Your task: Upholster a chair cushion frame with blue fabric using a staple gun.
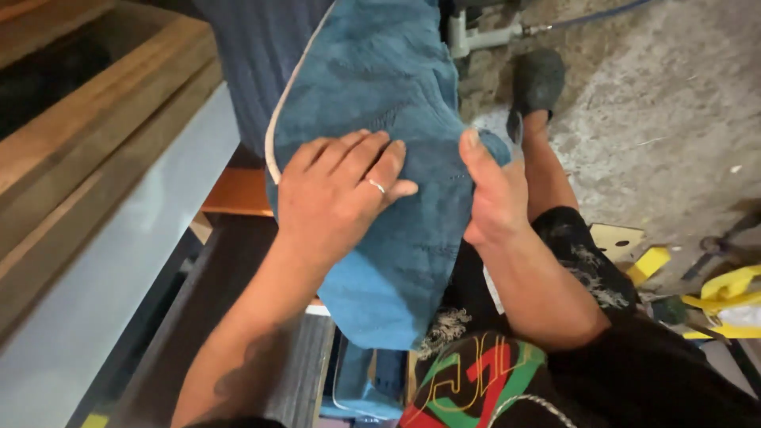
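A blue textured cloth garment point(380, 87) with a thin white edge hangs down the middle of the head view. My left hand point(337, 194), with a ring on one finger, lies flat on its left side with the fingers spread. My right hand point(493, 190) pinches a fold at the cloth's right edge, thumb pointing up. The lower end of the cloth point(380, 293) droops over my lap. More blue fabric point(366, 384) lies below it.
A wooden frame point(95, 127) and a pale flat panel point(103, 285) run along the left. A dark surface point(214, 309) sits under my left forearm. My leg and dark shoe point(537, 79) rest on the rough concrete floor point(658, 103). Yellow pieces and tools point(717, 289) lie at right.
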